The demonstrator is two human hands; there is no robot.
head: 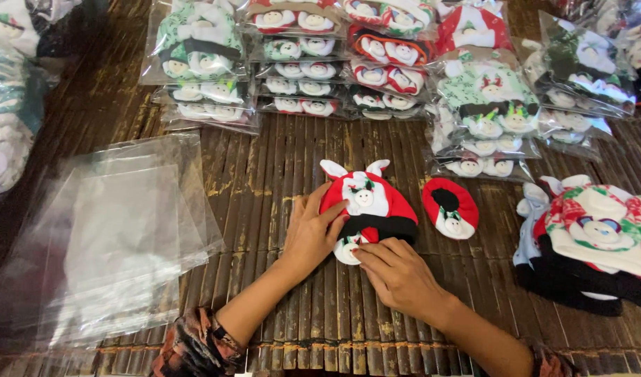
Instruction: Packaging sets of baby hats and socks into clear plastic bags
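A red baby hat (370, 204) with white ears, a small face and a black band lies flat on the bamboo mat (278, 174). My left hand (310, 232) rests on the hat's left edge, fingers spread. My right hand (398, 274) presses its fingertips on a small red and white bootie (347, 248) tucked under the hat's lower edge. A second red bootie (450, 208) with a black cuff lies just right of the hat, touched by neither hand.
A stack of clear plastic bags (118, 230) lies at the left. Rows of bagged hat sets (299, 63) fill the back. A pile of unbagged hats (592, 237) sits at the right. More bagged goods (6, 132) lie at the far left.
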